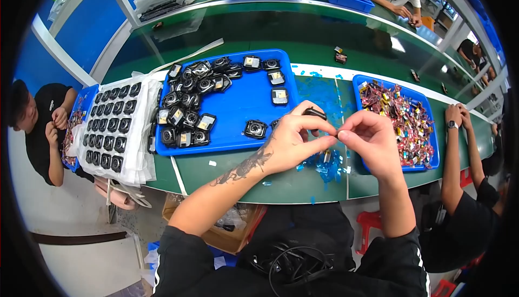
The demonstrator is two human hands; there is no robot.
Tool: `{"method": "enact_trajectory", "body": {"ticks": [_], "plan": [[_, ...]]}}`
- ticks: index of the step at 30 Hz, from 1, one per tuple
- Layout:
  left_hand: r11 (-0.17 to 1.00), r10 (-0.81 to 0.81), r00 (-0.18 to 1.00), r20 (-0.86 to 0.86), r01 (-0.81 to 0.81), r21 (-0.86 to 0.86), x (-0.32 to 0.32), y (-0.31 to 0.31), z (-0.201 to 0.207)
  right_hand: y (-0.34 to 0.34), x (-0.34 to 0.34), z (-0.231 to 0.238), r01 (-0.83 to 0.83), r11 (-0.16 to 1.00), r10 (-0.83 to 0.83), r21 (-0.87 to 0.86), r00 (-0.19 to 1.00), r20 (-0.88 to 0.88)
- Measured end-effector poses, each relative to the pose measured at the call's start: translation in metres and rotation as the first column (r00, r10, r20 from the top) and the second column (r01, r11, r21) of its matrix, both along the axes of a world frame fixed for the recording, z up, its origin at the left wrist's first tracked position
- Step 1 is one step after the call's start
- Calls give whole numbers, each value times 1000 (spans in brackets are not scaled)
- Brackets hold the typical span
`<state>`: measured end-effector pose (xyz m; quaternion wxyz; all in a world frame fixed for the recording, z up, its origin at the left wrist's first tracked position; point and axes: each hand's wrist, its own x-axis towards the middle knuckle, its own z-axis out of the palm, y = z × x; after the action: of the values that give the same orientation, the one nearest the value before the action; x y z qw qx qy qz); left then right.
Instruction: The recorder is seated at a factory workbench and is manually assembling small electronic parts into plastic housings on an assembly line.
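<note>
My left hand [300, 140] is closed, with a small black part [315, 113] showing at its curled fingers; it resembles the edge of a watch case. Thumb and forefinger of my right hand [373, 140] pinch together against the left fingertips. What sits in that pinch is too small to make out. Left of my hands lies a blue tray [238, 102] with many black watch cases [190, 100], some bearing pale labels. On the right, a second blue tray [427, 134] holds a heap of small parts with reddish wires [397, 118]. A small metallic part [326, 156] lies below my fingers.
Blue film scraps [324, 175] litter the green table [238, 180]. Farther left, a stack of white trays [141, 151] carries rows of black cases. Loose parts [340, 56] lie on the far surface. Co-workers sit at left, right and across; one wrist wears a watch [452, 125].
</note>
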<state>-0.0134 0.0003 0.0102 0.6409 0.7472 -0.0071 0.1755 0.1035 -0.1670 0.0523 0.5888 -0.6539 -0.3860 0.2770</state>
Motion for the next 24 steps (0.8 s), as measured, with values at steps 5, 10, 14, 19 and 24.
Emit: {"method": "enact_trajectory", "body": {"ticks": [5, 10, 14, 19, 24], "plan": [[980, 105, 991, 82, -118, 161, -4, 1, 3, 5, -1, -8, 17, 1000, -17, 4, 995, -93], [922, 135, 951, 278, -223, 317, -1, -4, -8, 6, 8, -14, -50, 998, 46, -28, 990, -131], [853, 119, 933, 341, -272, 446, 2, -5, -9, 15, 11, -19, -112, 993, 100, -22, 942, -319], [977, 213, 969, 124, -209, -42, 5, -1, -13, 19, 2, -22, 337, 930, -129, -149, 677, 725], [916, 274, 960, 54, -244, -319, 7, 3, -8, 8, 10, -34, 100, 977, 29, -191, 816, 578]]}}
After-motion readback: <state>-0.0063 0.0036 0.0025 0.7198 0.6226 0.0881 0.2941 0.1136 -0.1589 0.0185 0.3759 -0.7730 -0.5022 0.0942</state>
